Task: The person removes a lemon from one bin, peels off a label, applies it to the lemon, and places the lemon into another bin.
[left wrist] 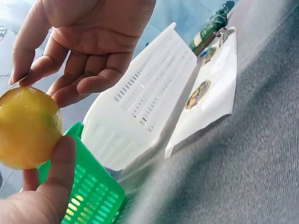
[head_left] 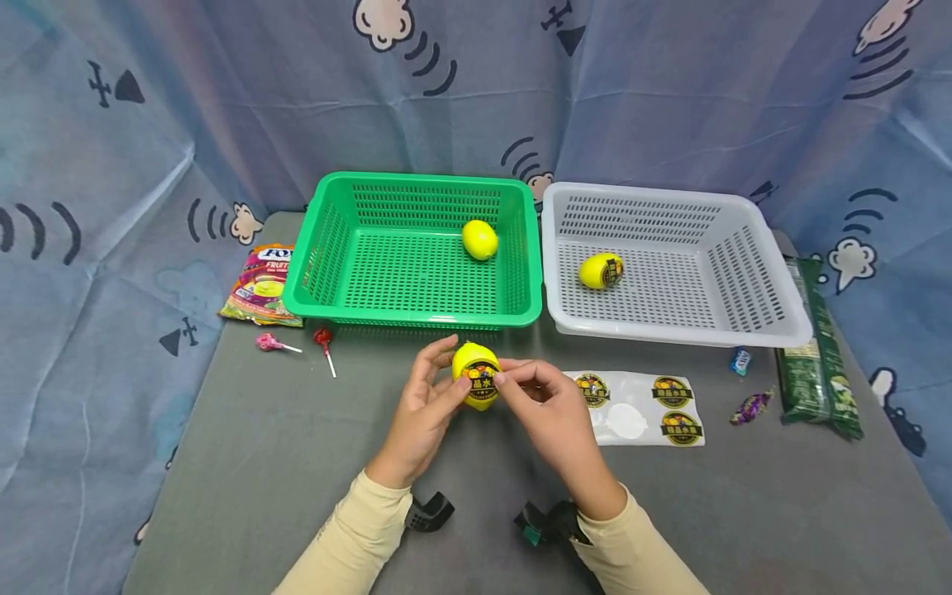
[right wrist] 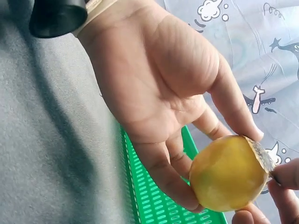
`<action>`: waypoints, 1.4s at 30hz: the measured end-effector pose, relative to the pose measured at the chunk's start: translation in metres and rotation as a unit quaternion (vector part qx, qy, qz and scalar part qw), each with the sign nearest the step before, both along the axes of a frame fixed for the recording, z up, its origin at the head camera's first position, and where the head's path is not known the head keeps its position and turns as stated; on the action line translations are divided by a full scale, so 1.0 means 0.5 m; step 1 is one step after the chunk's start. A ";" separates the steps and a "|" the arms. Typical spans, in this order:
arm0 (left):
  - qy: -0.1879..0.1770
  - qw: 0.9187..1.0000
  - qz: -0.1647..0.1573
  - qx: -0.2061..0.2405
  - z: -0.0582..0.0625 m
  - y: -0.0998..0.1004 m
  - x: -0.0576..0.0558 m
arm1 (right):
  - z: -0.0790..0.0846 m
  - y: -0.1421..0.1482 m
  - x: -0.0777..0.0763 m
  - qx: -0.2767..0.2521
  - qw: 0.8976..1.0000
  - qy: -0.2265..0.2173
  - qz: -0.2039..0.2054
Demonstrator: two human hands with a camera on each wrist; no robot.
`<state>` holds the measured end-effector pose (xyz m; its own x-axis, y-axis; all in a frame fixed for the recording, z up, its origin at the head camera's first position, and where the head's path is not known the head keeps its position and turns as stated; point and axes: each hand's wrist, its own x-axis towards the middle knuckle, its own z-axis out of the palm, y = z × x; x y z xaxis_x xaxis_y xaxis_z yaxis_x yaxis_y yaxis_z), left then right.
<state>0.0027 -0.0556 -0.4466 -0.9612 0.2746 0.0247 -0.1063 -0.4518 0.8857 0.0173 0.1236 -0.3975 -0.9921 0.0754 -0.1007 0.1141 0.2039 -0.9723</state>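
Observation:
A yellow lemon (head_left: 469, 354) is held up over the table between the thumb and fingers of my left hand (head_left: 420, 409). On its near side lies a round black-and-gold sticker (head_left: 483, 380). My right hand (head_left: 554, 413) pinches the sticker's right edge between thumb and index finger. From the right wrist, that sticker (right wrist: 262, 156) looks partly lifted off the lemon (right wrist: 229, 175). The left wrist view shows the lemon (left wrist: 28, 128) from behind, the sticker's face hidden. A white sticker sheet (head_left: 640, 388) lies right of my right hand, bearing several similar stickers.
Behind the hands stand a green basket (head_left: 412, 318) with one plain lemon (head_left: 479, 240) and a white basket (head_left: 677, 332) with a stickered lemon (head_left: 597, 271). Lollipops (head_left: 323, 336) and a candy bag (head_left: 260, 285) lie left; wrapped candies (head_left: 751, 407) and a green packet (head_left: 818, 372) lie right.

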 end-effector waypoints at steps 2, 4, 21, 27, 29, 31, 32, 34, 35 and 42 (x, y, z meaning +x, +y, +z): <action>0.001 1.000 -0.006 0.004 0.002 -0.001 0.001 | 0.001 0.001 0.000 0.005 1.000 0.006 -0.001; 0.000 1.000 -0.010 0.007 0.003 -0.002 0.001 | 0.003 0.002 0.000 0.012 1.000 0.013 -0.001; 0.011 0.998 -0.019 0.053 0.035 0.000 0.012 | 0.006 0.020 0.003 -0.141 0.990 -0.005 -0.007; -0.079 0.985 -0.061 0.144 0.044 -0.007 0.009 | -0.009 0.035 -0.006 -0.055 0.998 0.007 -0.022; -0.095 0.982 -0.062 0.152 0.046 -0.007 0.008 | -0.012 0.039 -0.008 -0.025 0.998 0.031 -0.040; -0.098 0.984 -0.050 0.136 0.047 -0.006 0.007 | -0.012 0.042 -0.007 -0.007 0.996 0.073 -0.046; -0.101 0.986 -0.040 0.127 0.047 -0.004 0.007 | -0.011 0.042 -0.005 -0.003 0.994 0.103 -0.041; -0.109 0.988 -0.024 0.111 0.046 -0.001 0.007 | -0.006 0.040 -0.003 0.028 0.985 0.171 -0.015; -0.112 0.988 -0.019 0.104 0.045 0.001 0.008 | -0.005 0.037 -0.003 0.049 0.976 0.211 0.002; -0.106 0.989 -0.034 0.095 0.034 0.013 0.015 | -0.012 0.004 -0.010 0.132 0.899 0.400 0.118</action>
<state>0.0104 -0.0493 -0.4295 -0.9297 0.3491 -0.1175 -0.3164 -0.5935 0.7400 0.0123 0.1256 -0.4032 -0.7303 -0.2298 0.6433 -0.6772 0.3672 -0.6376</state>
